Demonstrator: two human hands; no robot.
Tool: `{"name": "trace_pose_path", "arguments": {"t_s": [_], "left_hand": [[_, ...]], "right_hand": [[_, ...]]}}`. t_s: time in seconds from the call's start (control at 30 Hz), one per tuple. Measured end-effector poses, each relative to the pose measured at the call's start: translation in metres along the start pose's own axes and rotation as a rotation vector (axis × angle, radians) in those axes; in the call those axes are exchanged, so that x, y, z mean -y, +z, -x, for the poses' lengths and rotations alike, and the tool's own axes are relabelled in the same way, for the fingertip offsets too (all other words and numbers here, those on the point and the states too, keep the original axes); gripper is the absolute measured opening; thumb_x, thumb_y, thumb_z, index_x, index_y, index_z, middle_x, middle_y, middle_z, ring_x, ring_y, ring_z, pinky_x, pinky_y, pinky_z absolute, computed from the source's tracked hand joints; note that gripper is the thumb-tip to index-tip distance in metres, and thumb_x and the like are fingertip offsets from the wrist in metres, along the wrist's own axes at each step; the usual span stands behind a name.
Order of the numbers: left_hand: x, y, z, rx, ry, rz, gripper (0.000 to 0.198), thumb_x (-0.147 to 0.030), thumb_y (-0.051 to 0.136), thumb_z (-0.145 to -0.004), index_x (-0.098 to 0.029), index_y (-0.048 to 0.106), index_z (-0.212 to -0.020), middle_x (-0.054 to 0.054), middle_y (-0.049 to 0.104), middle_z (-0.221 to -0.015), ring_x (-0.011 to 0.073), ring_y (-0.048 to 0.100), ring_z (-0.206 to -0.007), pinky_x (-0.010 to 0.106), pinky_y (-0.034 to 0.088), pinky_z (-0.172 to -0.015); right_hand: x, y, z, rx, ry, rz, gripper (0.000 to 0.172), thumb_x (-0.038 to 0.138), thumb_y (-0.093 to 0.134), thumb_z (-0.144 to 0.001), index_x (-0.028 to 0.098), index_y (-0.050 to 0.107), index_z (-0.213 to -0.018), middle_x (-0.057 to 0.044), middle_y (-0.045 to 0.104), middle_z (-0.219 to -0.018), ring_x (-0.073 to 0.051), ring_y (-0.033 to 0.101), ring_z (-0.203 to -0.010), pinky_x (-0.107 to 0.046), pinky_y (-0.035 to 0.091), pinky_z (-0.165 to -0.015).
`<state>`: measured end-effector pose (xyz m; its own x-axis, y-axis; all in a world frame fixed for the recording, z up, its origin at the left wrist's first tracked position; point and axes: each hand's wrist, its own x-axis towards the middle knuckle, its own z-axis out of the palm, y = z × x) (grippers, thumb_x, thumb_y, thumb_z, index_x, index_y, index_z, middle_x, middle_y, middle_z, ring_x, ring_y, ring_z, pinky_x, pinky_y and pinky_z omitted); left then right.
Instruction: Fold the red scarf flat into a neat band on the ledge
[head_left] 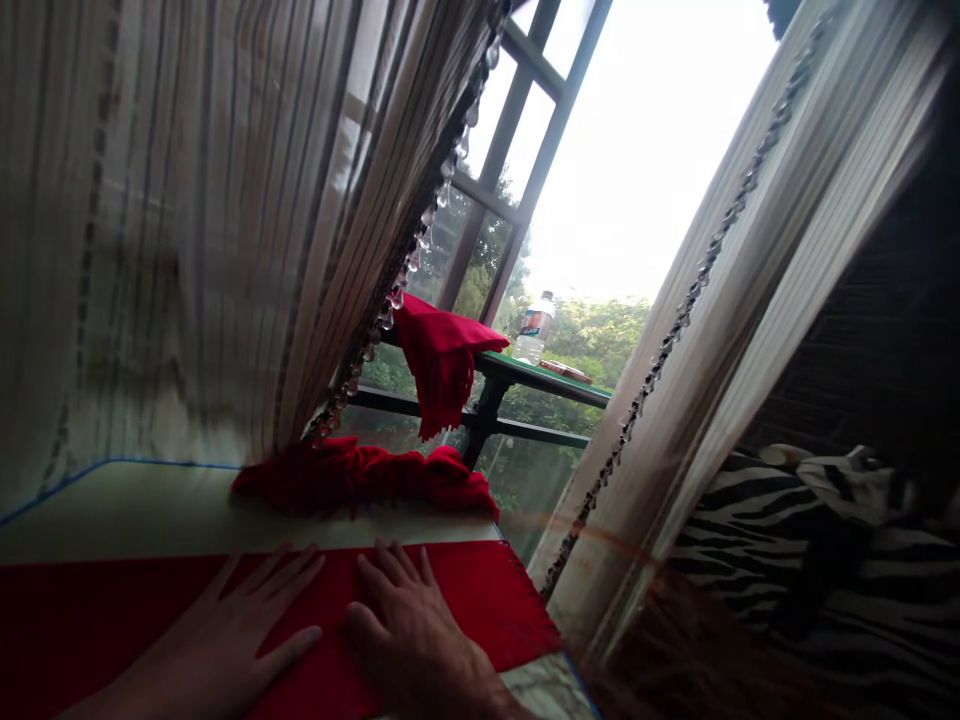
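A red fringed scarf [480, 590] lies spread flat across the pale table, its fringed end toward the right edge. My left hand [232, 625] rests on the scarf with its fingers spread. Beside it, to the right, my right hand [412, 620] also lies flat on the red fabric, fingers stretched forward. Neither hand grips anything. Just beyond them, a bunched red cloth [375, 478] sits in a loose heap along the far side of the table.
Another red fringed scarf [442, 350] hangs over the window ledge [547, 378], near a plastic bottle [535, 325]. Sheer beaded curtains [225, 220] hang at left and right. Zebra-striped fabric [757, 540] is at the right. The table's blue edge [172, 462] shows at left.
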<state>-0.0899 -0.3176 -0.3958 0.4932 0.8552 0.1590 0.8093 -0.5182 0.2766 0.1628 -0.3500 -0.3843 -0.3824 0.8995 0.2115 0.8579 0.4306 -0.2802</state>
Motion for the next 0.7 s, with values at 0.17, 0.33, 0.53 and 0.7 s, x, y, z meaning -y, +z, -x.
{"name": "trace_pose_path", "arguments": {"t_s": [0.17, 0.33, 0.53, 0.7], "left_hand": [[-0.008, -0.012, 0.002, 0.056, -0.015, 0.025, 0.073, -0.069, 0.048, -0.094, -0.032, 0.037, -0.156, 0.002, 0.032, -0.164, 0.0346, 0.024, -0.156, 0.065, 0.007, -0.128], [-0.001, -0.005, 0.002, 0.033, 0.012, 0.061, 0.07, -0.067, 0.049, -0.095, -0.035, 0.037, -0.155, 0.003, 0.034, -0.164, 0.0346, 0.027, -0.155, 0.067, 0.008, -0.127], [0.007, 0.006, -0.003, -0.018, 0.023, 0.048, 0.069, -0.068, 0.049, -0.095, -0.034, 0.04, -0.154, 0.004, 0.036, -0.162, 0.0365, 0.029, -0.154, 0.067, 0.01, -0.126], [0.012, 0.013, -0.004, -0.099, 0.066, 0.048, 0.068, -0.073, 0.048, -0.093, -0.038, 0.045, -0.151, 0.001, 0.043, -0.159, 0.0376, 0.039, -0.149, 0.068, 0.017, -0.125]], "right_hand": [[-0.053, -0.015, 0.014, 0.04, 0.235, 0.021, 0.06, 0.058, 0.037, -0.103, 0.033, 0.036, -0.157, -0.003, 0.03, -0.17, -0.025, 0.02, -0.159, -0.054, 0.013, -0.131], [-0.118, -0.046, 0.041, 0.015, 0.48, 0.079, 0.062, 0.049, 0.032, -0.104, 0.021, 0.033, -0.159, -0.01, 0.026, -0.17, -0.028, 0.017, -0.159, -0.055, 0.012, -0.131], [-0.103, -0.049, 0.032, -0.006, 0.45, 0.098, 0.061, 0.045, 0.035, -0.104, 0.02, 0.033, -0.159, -0.014, 0.023, -0.17, -0.036, 0.015, -0.158, -0.068, 0.01, -0.127], [-0.028, -0.019, 0.003, 0.026, 0.186, 0.047, 0.058, 0.058, 0.043, -0.101, 0.037, 0.038, -0.155, -0.003, 0.027, -0.171, -0.032, 0.017, -0.159, -0.065, 0.016, -0.127]]}}
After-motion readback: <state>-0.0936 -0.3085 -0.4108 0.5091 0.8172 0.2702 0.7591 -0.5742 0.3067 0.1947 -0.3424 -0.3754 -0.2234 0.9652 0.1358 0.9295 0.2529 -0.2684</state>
